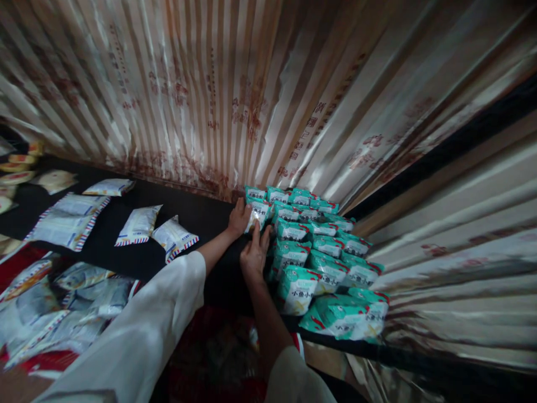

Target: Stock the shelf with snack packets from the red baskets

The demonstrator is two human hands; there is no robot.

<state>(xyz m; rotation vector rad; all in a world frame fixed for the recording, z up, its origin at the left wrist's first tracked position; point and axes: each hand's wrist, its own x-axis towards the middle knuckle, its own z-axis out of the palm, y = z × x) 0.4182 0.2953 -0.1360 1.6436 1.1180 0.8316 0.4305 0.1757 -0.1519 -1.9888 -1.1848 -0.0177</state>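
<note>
Between my two hands stands a green and white snack bag (259, 210), at the left end of the rows of similar bags. My left hand (240, 218) is closed against its left side, fingers partly behind it. From the front and right, my right hand (255, 253) grips the bag's lower part, with the fingers pointing up. Several upright green and white snack bags (293, 253) stand close together just right of my right hand. Part of the held bag's lower edge is hidden by my fingers.
A black-covered table (168, 196) runs along a patterned curtain (188, 101). White packets with striped edges (138, 225) lie on the left. A red container (31, 254) of more packets is at the front left. A dark bar (453, 137) slants across the right.
</note>
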